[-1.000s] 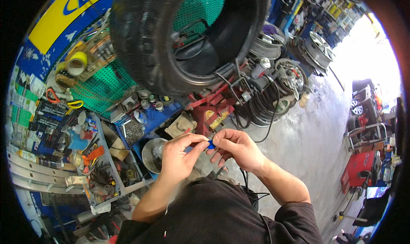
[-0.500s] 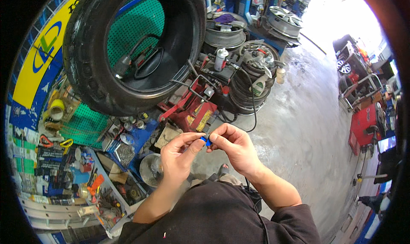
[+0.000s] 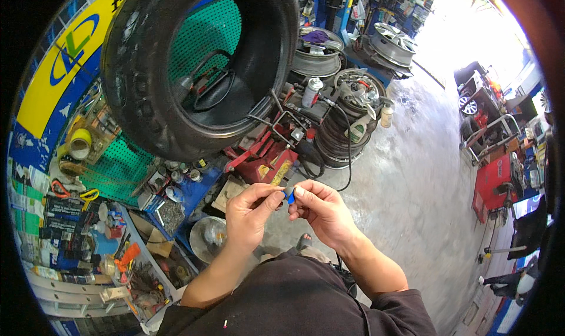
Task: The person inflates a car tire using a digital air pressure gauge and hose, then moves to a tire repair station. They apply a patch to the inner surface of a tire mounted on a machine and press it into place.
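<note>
Left hand (image 3: 250, 213) and right hand (image 3: 325, 213) both pinch small blue-and-grey piece (image 3: 291, 198) midair, thumb-to-forefinger gaps nearly closed.

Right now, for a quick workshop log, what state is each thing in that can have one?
Left hand: thumb and fingers pinched shut.
Right hand: likewise pinched.
Small blue-and-grey piece: held between both hands.
Large black tire: no wheel rim fitted.
Spray can: upright.
Spoked silver wheel: lying flat, without a tire.
Purple cloth: crumpled.
</note>
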Tool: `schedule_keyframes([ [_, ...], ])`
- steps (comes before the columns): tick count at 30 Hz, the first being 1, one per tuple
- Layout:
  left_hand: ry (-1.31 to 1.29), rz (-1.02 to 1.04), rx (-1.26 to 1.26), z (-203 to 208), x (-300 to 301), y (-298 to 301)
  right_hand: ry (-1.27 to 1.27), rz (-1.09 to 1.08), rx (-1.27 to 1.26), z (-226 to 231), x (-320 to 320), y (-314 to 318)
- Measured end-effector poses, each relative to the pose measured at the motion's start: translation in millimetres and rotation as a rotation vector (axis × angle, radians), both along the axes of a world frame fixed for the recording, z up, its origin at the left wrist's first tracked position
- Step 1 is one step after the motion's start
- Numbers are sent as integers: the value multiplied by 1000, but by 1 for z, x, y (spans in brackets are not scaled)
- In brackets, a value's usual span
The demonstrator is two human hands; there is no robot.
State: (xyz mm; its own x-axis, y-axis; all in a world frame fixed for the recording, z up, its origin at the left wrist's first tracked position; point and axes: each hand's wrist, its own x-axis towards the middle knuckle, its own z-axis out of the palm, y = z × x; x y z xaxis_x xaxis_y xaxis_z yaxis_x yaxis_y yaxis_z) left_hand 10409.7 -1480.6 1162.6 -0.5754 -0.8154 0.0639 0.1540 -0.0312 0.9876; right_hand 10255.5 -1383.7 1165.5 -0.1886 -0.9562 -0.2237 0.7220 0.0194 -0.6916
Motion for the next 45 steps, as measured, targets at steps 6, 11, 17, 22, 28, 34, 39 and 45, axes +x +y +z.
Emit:
schedule_keyframes([
  [6,122,36,139,-4,18,-10,178,-56,-17,7,21,-22],
  [11,148,111,89,-6,28,-18,433,-36,-72,16,35,-28],
  [17,75,99,32,-2,38,-25,431,-63,15,15,39,-34],
  [22,59,-10,116,-1,49,-30,297,-55,21,10,40,-37],
  [28,145,-102,342,-6,63,-35,279,-79,-103,12,50,-34],
  [34,230,-188,694,-7,83,-37,1321,-178,-376,24,55,-33],
  [39,198,-266,803,-14,99,-36,1714,-113,-708,30,54,-35],
  [45,241,-374,836,-33,123,-27,1868,41,-853,32,72,-40],
])
